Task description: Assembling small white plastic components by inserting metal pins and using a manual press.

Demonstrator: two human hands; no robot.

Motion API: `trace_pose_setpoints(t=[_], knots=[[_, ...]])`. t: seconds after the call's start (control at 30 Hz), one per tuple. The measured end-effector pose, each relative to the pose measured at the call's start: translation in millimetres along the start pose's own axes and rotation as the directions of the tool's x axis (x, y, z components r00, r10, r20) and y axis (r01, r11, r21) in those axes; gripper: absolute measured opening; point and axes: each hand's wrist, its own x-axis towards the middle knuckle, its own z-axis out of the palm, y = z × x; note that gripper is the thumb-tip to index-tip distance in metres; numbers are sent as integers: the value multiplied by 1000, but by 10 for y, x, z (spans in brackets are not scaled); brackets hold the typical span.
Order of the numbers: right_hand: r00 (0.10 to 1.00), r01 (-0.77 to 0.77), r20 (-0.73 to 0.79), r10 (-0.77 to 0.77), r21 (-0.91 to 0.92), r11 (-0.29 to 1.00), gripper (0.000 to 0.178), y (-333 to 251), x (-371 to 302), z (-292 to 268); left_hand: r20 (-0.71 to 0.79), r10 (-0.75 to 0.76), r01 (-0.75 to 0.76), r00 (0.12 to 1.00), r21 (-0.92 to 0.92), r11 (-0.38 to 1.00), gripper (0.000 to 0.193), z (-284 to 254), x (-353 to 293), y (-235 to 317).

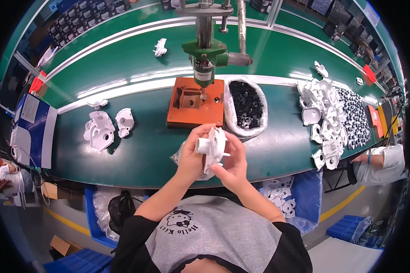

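Between my two hands is a white plastic housing (217, 146) with a short round stub on its left side, held up over the near edge of the green table. My left hand (192, 157) is closed around its left side. Fingers of my right hand (233, 163) wrap its right side, the thumb at its lower edge. Just beyond my hands stands a green press (204, 61) above an orange fixture block (197, 102) with a recess in its top. Right of the block, a white-lined container (229, 119) holds many small black parts (246, 102).
White housings lie in a small group (99, 129) at left and a large pile (325, 118) at right, beside rows of small dark parts (353, 116). One white piece (160, 47) sits on the far green surface. Blue bins (309, 195) stand below the table edge. Another person (382, 164) is at far right.
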Motion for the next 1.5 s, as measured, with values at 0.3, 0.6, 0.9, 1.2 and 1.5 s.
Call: trace_pose_setpoints(t=[0.3, 0.6, 0.9, 1.2, 1.5], knots=[[961, -270, 110, 255, 159, 950, 89, 10, 34, -83, -33, -48, 48, 998, -18, 999, 29, -16, 12, -5], [929, -313, 212, 304, 11, 950, 91, -57, 104, -196, 55, -169, 165, 984, 72, 984, 31, -101, -63, -77], [957, -235, -149, 247, 93, 967, 86, 79, 105, -217, 54, -196, 163, 979, 370, 915, 30, -75, -185, 22], [977, -195, -116, 177, -168, 966, 76, 166, 127, -256, 58, -92, 67, 994, 350, 934, 49, 36, -202, -53], [967, -252, -37, 253, 37, 967, 69, 79, 96, -266, 41, -50, 26, 998, 462, 886, 42, 8, -211, -6]])
